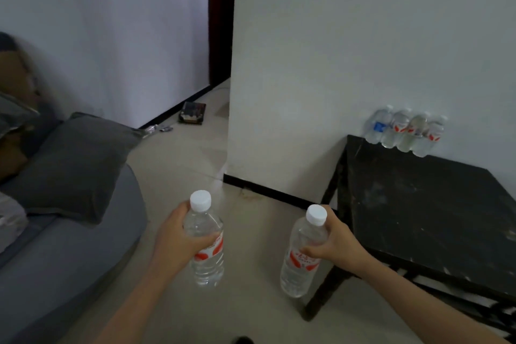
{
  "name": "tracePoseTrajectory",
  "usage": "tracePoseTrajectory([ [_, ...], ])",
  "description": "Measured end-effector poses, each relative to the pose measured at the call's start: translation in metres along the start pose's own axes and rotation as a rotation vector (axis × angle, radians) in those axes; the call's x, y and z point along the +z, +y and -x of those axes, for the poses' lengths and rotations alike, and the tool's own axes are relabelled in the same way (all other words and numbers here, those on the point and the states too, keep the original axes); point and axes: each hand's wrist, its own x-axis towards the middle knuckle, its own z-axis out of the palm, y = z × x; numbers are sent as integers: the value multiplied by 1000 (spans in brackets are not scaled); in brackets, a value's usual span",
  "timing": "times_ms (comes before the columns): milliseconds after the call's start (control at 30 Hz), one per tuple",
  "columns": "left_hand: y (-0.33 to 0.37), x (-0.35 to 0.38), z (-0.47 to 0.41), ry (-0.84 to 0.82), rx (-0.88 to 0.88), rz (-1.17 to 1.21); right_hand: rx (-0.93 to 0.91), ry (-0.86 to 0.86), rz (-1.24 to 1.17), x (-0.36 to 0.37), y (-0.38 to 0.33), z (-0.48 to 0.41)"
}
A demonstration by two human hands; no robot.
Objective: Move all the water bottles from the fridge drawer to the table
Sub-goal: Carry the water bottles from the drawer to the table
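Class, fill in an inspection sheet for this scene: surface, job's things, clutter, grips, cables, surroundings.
Surface: black table, scuffed top.
Job's things: four bottles stand at the table's far edge by the white wall.
Clutter: dark box and scraps on the floor.
Grips: left hand holds the left bottle; right hand holds the right bottle.
Cables: nothing seen.
Surroundings: grey sofa with cushion, dark door frame.

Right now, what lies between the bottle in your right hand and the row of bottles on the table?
Only bare black table top, in the head view: nothing stands between the right-hand bottle and the row of bottles.
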Motion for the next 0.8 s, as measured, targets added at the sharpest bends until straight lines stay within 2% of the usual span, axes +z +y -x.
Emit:
tracePoseTrajectory([
  [233, 13, 45, -132, 4, 63, -39, -28, 40, 18, -43, 18, -117],
  [367, 23, 74, -204, 27, 102, -72, -30, 154, 9, -67, 28, -181],
  [533, 23, 114, -276, -71, 68, -43, 43, 343, -105, -82, 49, -232],
  [633, 27, 143, -317, -137, 48, -15, 91, 393, -161, -96, 58, -259],
  [800, 38, 203, -398, -270, 51, 93, 194, 449, -96, -123, 82, -308],
])
